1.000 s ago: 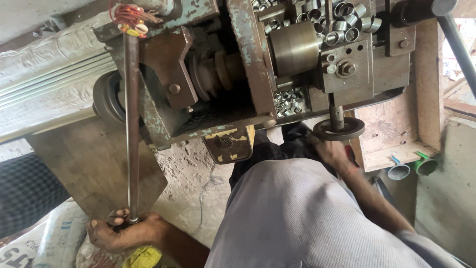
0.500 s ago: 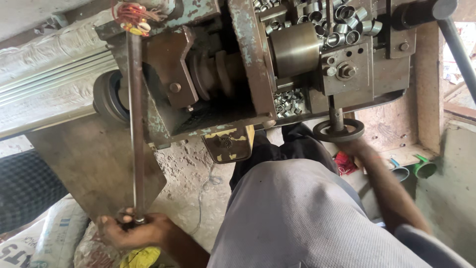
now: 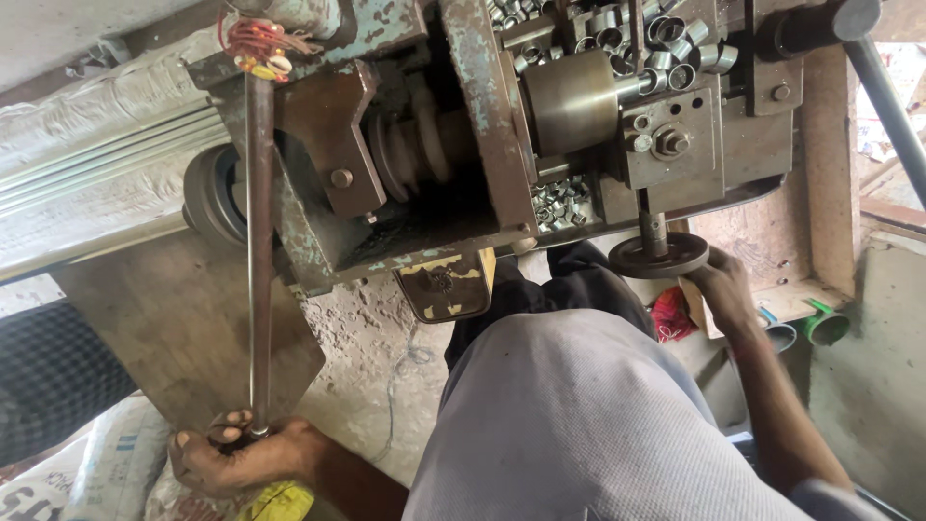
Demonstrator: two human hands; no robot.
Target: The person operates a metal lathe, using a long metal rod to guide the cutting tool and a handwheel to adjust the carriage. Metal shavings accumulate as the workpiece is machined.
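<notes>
Machine (image 3: 502,135) ahead, long rod (image 3: 258,251) at its left, handwheel (image 3: 658,256) under its right

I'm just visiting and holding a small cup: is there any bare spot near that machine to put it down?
Bare floor shows between the flat slab and the person's knee. Another patch lies right of the green funnel. The machine top is crowded with metal rings, and the left hand on the rod and the right hand at the handwheel fill the rest.
</notes>
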